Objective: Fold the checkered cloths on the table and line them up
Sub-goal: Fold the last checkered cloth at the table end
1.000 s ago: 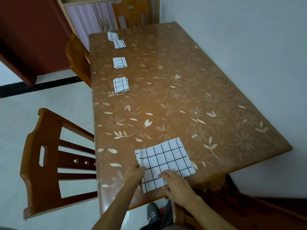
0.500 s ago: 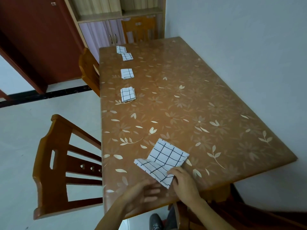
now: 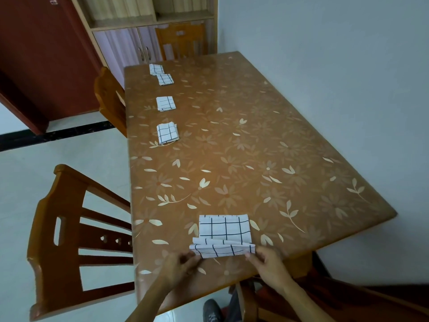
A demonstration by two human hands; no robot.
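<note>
Bottom centre, left hand (image 3: 183, 263) and right hand (image 3: 267, 263) each pinch a near corner of the cloth (image 3: 224, 228); 4 folded cloths (image 3: 167, 134) line the table (image 3: 255, 147) at left.

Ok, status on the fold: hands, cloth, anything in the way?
Left hand and right hand each pinch a near corner of the checkered cloth, folded partway. Four folded cloths in a row beyond. Nothing between.

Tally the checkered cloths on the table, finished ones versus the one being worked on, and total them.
Folded cloths lying in the row: 4
Cloth half folded, pinched by left hand and right hand: 1
Total: 5
</note>
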